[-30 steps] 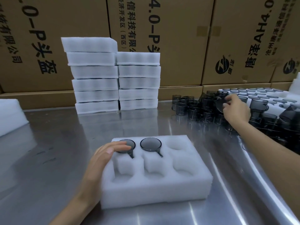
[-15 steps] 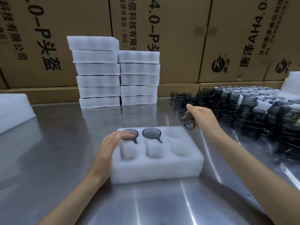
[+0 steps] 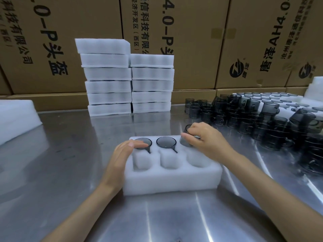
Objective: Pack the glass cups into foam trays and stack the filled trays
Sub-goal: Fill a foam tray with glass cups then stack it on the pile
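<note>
On the steel counter (image 3: 61,172) lies one white foam tray (image 3: 171,179) with six pockets in two rows of three. Two smoky glass cups (image 3: 166,142) sit sunk in the far row's left and middle pockets; a third cup (image 3: 186,142) is at the far right pocket, tilted and gripped by the curled fingers of the right hand (image 3: 204,140). The left hand (image 3: 124,152) lies flat on the tray's left edge, straight fingers touching the left cup's rim. Behind stand two stacks of filled trays (image 3: 129,81), six high and five high. Many loose cups (image 3: 262,119) crowd the right. Half a second ago the right hand carried this cup in the air beyond the tray's far right corner; the left hand has not moved.
</note>
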Tool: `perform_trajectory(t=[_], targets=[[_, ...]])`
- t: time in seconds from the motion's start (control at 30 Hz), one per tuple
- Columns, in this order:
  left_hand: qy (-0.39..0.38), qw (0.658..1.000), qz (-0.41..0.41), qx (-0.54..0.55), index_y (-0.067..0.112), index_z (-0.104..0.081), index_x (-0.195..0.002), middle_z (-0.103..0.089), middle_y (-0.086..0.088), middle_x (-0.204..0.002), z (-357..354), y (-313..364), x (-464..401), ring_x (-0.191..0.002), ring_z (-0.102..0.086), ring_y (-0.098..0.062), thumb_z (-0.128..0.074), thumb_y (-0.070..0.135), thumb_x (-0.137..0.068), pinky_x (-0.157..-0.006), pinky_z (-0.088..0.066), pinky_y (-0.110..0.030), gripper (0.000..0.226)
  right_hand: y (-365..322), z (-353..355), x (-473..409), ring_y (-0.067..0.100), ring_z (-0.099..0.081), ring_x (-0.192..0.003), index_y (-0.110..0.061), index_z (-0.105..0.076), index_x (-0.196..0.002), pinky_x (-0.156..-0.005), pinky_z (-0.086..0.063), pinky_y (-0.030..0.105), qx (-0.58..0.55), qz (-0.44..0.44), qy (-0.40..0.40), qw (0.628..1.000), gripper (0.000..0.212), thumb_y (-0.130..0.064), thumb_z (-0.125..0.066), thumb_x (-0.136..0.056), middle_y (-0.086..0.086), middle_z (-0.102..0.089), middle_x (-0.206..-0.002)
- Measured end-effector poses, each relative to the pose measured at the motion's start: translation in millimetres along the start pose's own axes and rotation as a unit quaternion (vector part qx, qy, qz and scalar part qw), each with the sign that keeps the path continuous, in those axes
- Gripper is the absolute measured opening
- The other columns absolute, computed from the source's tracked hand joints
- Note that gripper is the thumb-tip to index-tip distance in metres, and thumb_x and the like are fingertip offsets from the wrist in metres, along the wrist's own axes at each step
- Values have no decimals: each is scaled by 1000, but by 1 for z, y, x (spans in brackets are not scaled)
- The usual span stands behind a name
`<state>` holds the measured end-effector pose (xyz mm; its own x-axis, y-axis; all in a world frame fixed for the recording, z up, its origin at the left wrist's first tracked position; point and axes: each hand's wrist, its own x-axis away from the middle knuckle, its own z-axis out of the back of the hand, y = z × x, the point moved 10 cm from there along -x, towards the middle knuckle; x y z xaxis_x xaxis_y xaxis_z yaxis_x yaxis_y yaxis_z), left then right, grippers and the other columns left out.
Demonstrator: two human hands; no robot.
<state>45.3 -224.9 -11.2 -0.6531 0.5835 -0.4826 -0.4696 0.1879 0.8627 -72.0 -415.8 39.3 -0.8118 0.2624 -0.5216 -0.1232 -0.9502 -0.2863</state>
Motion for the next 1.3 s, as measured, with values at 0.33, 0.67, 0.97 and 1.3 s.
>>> perform_trajectory(t=[0.33,0.67,0.97,1.3], targets=[[-17,999,-31,-29,20,-72,-94,-69,3,-106,-1,12,0,-115,-55,-15,-34,45,-86,-105,-33,-34,46,2,10,8,3,-43,-94,-30,-50,-64,-70,-43,31,4,-6,32,999,39,-58,-38,-89,-15,-50,-78],[-126,963,-44,-233,38,-53,-125,-47,26,-134,-28,57,-7,-129,-34,9,-37,49,-86,-100,-23,-4,43,29,30,22,-6,-34,-131,-31,-50,-135,-109,-26,22,-135,-64,104,983,48,-40,-26,-94,-24,-46,-136],[-295,844,-104,-435,33,-8,-151,3,22,-156,-125,57,-13,-142,5,3,-31,44,-99,-116,4,-31,58,31,-9,30,-13,-12,-138,-38,-27,-146,-116,-10,21,-128,-71,-58,987,43,-34,-23,-103,-26,-22,-151],[-291,845,-85,-440,28,-28,-148,-19,17,-156,-123,42,-9,-143,-8,-1,-26,45,-92,-115,-1,-31,58,21,-22,33,-9,-10,-140,-34,-29,-146,-117,-11,25,-89,-64,-146,983,43,-29,-22,-104,-29,-19,-148]])
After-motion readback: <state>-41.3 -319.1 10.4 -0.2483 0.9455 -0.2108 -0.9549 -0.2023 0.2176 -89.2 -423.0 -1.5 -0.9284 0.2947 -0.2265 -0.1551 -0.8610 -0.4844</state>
